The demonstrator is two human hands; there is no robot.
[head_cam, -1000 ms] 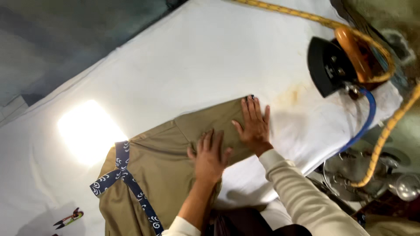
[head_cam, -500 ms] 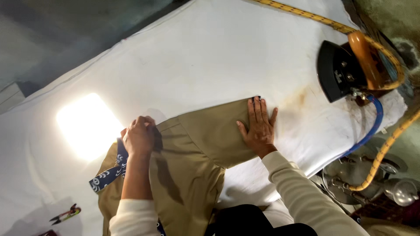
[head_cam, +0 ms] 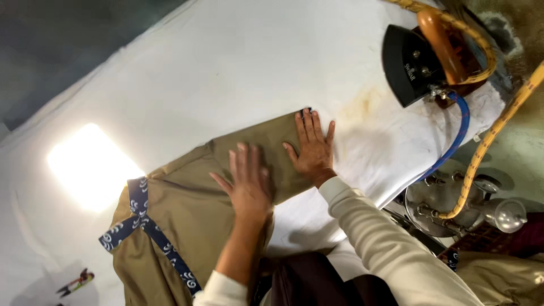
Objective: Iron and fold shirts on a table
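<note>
Two bare hands press flat on a khaki garment spread over a white padded ironing table. The left hand lies palm down with its fingers together and straight, near the middle of the cloth, gripping nothing. The right hand is also flat, fingers slightly fanned, resting on the far end of the garment where the fabric narrows toward the table's right end; it too holds nothing, only bearing down on the cloth. The hands sit close beside each other but do not touch. Both arms wear pale cream sleeves.

The garment runs from the near edge of the table, where it hangs over toward the person, out toward the right end. A dark blue patterned ribbon trims it on the left part, lying across the khaki fabric.

At the right end of the table a black-soled iron with an orange handle stands tipped up on its heel, well apart from the hands. A blue hose and a yellow braided cord lead from it down past the table's edge. A brownish stain marks the white cover between the right hand and the iron. A small pair of snips lies near the table's near left corner
</note>
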